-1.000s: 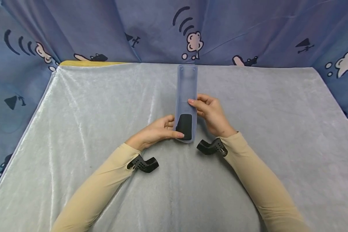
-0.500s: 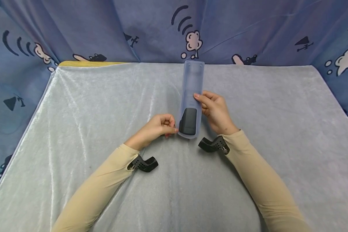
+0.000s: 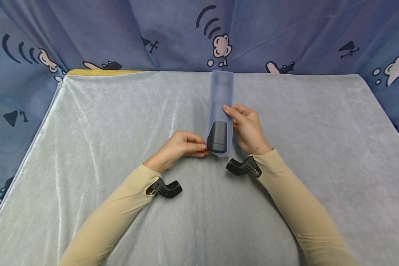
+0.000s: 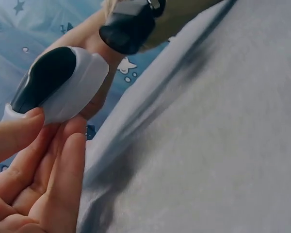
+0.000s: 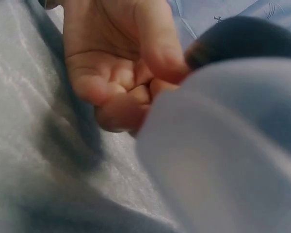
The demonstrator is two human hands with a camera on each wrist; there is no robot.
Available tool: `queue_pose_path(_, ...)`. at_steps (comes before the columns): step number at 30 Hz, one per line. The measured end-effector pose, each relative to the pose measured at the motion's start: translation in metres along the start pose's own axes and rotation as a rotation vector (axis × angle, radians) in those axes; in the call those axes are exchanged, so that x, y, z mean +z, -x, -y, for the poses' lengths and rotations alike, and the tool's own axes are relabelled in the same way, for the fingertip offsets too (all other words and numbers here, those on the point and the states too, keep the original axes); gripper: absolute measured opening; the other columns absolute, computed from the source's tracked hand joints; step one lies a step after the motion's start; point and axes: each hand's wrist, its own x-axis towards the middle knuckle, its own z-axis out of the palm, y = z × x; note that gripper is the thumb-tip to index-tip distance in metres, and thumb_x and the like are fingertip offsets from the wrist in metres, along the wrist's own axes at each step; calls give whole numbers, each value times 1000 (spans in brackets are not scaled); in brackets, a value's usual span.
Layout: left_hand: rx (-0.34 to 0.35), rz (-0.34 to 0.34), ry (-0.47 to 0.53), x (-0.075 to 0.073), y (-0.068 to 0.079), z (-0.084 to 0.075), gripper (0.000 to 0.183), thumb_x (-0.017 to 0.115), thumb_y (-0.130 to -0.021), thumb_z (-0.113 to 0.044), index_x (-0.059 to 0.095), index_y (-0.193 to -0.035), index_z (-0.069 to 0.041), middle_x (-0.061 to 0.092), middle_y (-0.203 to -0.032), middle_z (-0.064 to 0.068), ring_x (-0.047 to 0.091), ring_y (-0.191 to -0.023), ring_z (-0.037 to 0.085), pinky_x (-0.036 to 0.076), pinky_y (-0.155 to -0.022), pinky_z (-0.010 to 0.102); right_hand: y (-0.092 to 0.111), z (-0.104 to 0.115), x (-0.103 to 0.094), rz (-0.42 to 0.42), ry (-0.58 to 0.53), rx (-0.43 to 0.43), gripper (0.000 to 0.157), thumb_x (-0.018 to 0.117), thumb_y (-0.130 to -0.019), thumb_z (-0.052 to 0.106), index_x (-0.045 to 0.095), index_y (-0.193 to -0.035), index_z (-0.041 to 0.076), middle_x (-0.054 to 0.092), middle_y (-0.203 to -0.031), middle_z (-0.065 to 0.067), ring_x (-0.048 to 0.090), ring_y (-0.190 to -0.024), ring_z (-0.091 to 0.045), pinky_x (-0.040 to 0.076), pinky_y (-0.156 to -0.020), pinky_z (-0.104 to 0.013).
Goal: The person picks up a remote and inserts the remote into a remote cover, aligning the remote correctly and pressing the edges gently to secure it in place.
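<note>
Both hands hold a long, narrow, translucent bluish plastic case (image 3: 222, 88) in the middle of the head view, raised over the cloth. A smooth black block-shaped object (image 3: 218, 136) lies in its near end; its kind does not show. My right hand (image 3: 249, 129) grips the right side, thumb over the rim and fingers partly hidden behind. My left hand (image 3: 179, 147) pinches the lower left edge beside the black object. In the left wrist view, the left thumb (image 4: 19, 133) lies on the rim with the fingers underneath. The blurred pale case (image 5: 223, 141) fills the right wrist view's lower right.
A grey velvety cloth (image 3: 119, 111) covers the table. Blue patterned curtains (image 3: 173, 33) stand along its back and sides. A yellow strip (image 3: 103, 72) shows at the back left edge. Black wrist mounts (image 3: 167, 188) stick out from both sleeves.
The case has shifted right and slightly away, tilting a little. My left thumb has come off the black object, and the left fingers have re-gripped the case's lower left edge.
</note>
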Motion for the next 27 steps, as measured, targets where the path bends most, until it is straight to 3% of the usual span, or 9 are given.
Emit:
queue_pose_path(6,-27,-40,45,3,-1,0,14,55,-87,14,56,-98,23,67,-78,11,67,-74,15,55,-79,32,0,-2,0,-5,14,-32,12,61,-92,7,66,-81,5,64,-66,0,58,-56,-6,48,-52,-18)
queue_pose_path(9,-52,-101,-14,6,-1,-1,4,57,-88,9,57,-87,13,63,-71,7,63,-65,11,56,-69,25,0,-3,-1,-9,26,-43,12,62,-91,8,65,-81,4,63,-66,0,59,-58,-8,49,-53,-19)
queue_pose_path(13,-68,-166,-88,7,0,-2,9,60,-88,5,55,-80,5,59,-68,5,56,-56,8,54,-55,20,0,-4,-1,-26,37,-57,14,63,-91,8,63,-78,4,57,-63,1,59,-58,-8,48,-54,-19)
queue_pose_path(18,-78,-119,-13,7,1,-2,6,57,-88,8,59,-90,12,64,-73,7,60,-61,9,55,-61,21,-1,-6,0,-55,21,-49,9,63,-90,7,65,-82,3,62,-64,0,60,-57,-7,48,-51,-18)
queue_pose_path(23,-61,-84,118,3,0,1,7,52,-87,16,57,-90,15,64,-71,6,65,-67,12,56,-70,24,1,-7,3,-52,23,-48,6,62,-90,6,65,-86,3,63,-66,0,60,-57,-7,48,-51,-18)
queue_pose_path(27,-35,-64,148,3,-1,2,8,51,-86,16,59,-89,14,65,-72,6,66,-69,13,56,-72,26,1,-8,2,-29,20,-55,9,60,-92,8,65,-86,3,63,-65,-1,60,-57,-8,49,-51,-18)
